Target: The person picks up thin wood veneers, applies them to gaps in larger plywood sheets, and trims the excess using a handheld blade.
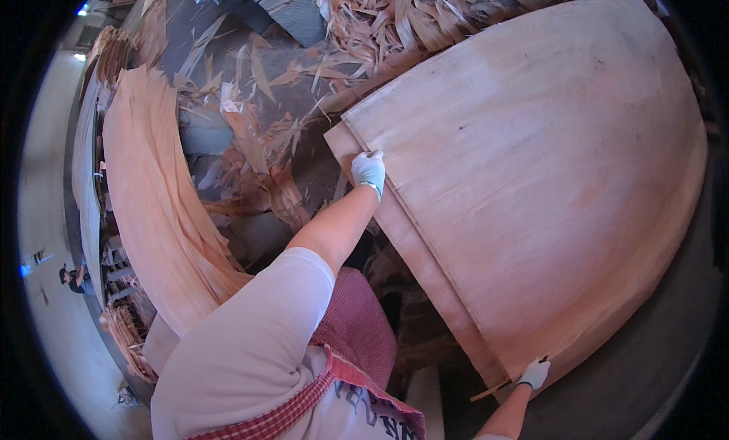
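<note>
The broad, pinkish-tan wood veneer sheet [531, 159] at the frame's right looks light, bendy and easily split, best held near both corners: the white-gloved left hand [368, 170] pinches its edge mid-frame, while the white-gloved right hand [535, 373], lower right, grips unclearly.

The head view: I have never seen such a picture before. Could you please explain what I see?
No machine here: these are a person's own hands in pale gloves. A wide fisheye camera worn on the head looks down, so straight edges bend. The left hand holds the edge of a broad wood-coloured sheet; the right hand is at its lower end, too small to tell the exact grip. Another sheet sticks out underneath. More thin sheets are piled to the left, and torn strips are heaped beyond.
</note>
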Demonstrator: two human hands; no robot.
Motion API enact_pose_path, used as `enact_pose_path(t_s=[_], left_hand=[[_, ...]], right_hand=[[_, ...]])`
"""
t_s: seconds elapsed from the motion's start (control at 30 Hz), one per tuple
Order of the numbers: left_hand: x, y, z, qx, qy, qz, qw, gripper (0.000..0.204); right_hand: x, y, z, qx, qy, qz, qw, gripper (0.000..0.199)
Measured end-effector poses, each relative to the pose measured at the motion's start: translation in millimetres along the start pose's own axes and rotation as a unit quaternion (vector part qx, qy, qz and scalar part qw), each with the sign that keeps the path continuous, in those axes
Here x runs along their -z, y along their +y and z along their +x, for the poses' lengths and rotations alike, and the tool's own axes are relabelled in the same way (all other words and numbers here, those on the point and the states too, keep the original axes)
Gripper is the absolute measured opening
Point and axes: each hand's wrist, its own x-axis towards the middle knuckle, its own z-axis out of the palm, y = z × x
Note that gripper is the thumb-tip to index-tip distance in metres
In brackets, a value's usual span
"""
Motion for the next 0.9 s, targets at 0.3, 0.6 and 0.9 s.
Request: enact_pose_path(t_s=[0.3, 0.6, 0.9], left_hand=[[-25, -75, 63, -0.090, 0.003, 0.120, 0.989, 0.032], [-3, -40, 56, -0.049, -0.252, -0.032, 0.966, 0.019], [-6, -47, 58, -0.008, -0.220, -0.026, 0.975, 0.025]], right_hand=[[-57, 51, 23, 0.065, -0.019, 0.309, 0.949, 0.044], [-61, -6, 38, -0.116, -0.066, 0.052, 0.990, 0.038], [-104, 35, 48, -0.098, -0.071, 0.083, 0.989, 0.035]])
